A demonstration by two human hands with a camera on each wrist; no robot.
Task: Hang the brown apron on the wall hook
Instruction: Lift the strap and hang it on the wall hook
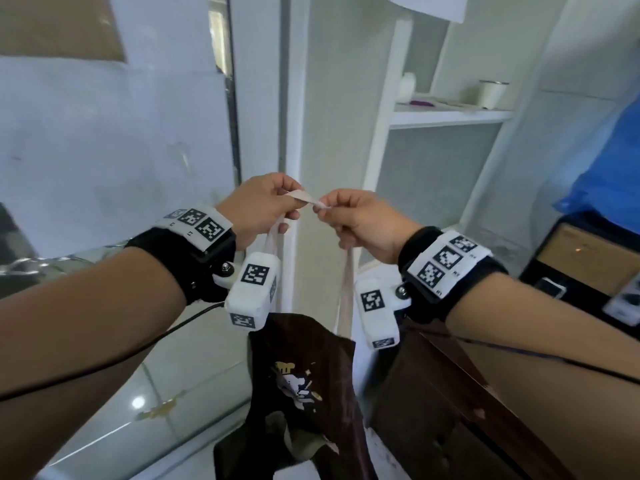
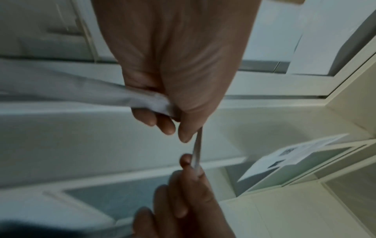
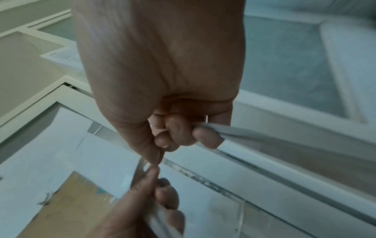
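The brown apron (image 1: pixel 304 386), with a pale print on its bib, hangs below my hands by its pale neck strap (image 1: pixel 308 199). My left hand (image 1: pixel 273 202) pinches the strap's top between thumb and fingers. A short stretch away my right hand (image 1: pixel 341 213) pinches the same strap, which is pulled taut between the two. In the left wrist view the left hand (image 2: pixel 173 104) holds the strap (image 2: pixel 197 145), which runs to the right hand (image 2: pixel 189 193). The right wrist view shows the right hand (image 3: pixel 162 112) curled round the strap (image 3: pixel 254 133), with the left hand (image 3: pixel 142 201) below it. No wall hook shows in any view.
A white door frame (image 1: pixel 294 98) stands straight ahead, a frosted panel (image 1: pixel 104 150) to its left. At the right is a white shelf (image 1: pixel 450 116) with a cup (image 1: pixel 491 93), then blue fabric (image 1: pixel 609 161) and a black stand (image 1: pixel 588 261). Glossy floor tiles (image 1: pixel 138 393) lie below.
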